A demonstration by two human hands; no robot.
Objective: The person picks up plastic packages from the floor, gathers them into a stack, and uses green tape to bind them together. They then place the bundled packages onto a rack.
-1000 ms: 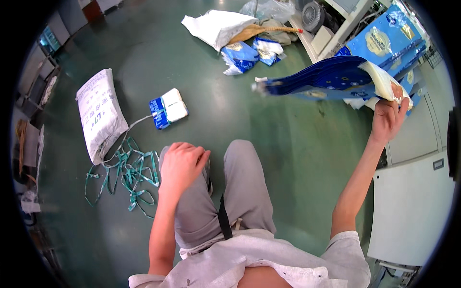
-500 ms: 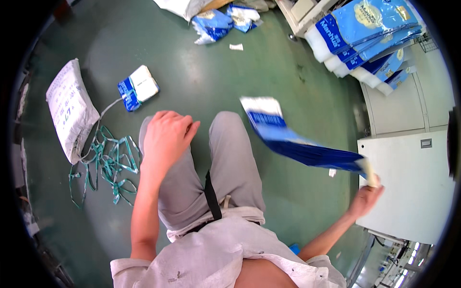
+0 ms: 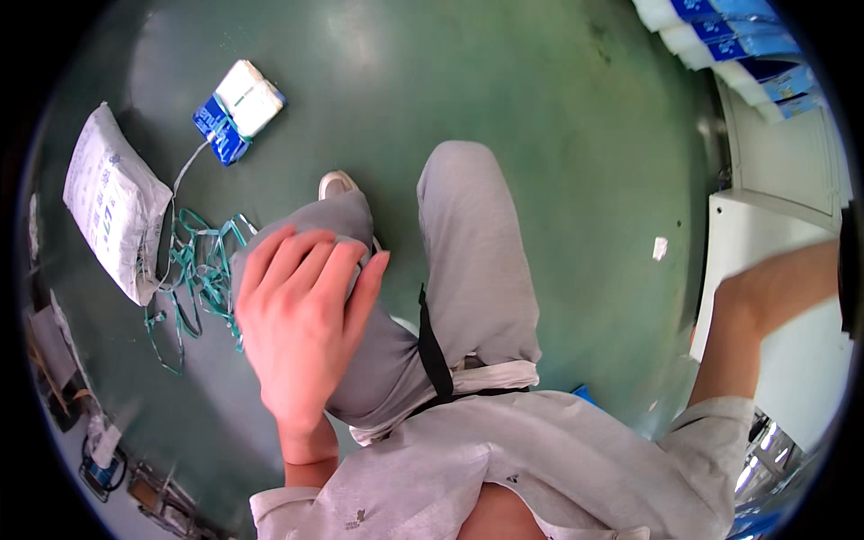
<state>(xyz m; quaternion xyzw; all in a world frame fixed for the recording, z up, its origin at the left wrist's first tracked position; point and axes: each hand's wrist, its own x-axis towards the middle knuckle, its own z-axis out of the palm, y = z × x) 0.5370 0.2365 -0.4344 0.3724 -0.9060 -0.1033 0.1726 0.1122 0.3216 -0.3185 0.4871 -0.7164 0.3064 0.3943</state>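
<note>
My left hand (image 3: 301, 310) rests over my left thigh, fingers extended and thumb apart, with no object visible in it. My right forearm (image 3: 765, 283) stretches out to the right past a white cabinet. The hand at its end is beyond the picture's edge, so what it holds is hidden. Tangled green strapping (image 3: 202, 270) lies on the floor near my left hand. Beyond it is a blue-and-white packet (image 3: 238, 112) with strapping around it. To its left sits a stuffed white sack (image 3: 117, 202).
Several blue-and-white plastic packs (image 3: 742, 45) are stacked at the far right, above a white cabinet (image 3: 747, 234). A small white scrap (image 3: 660, 248) lies on the green floor (image 3: 594, 180). Equipment (image 3: 157, 495) stands at the lower left rim.
My right hand has swung out of view at the right along with the long blue packaging it held. The view has shifted, and my left hand appears larger, still over my left leg.
</note>
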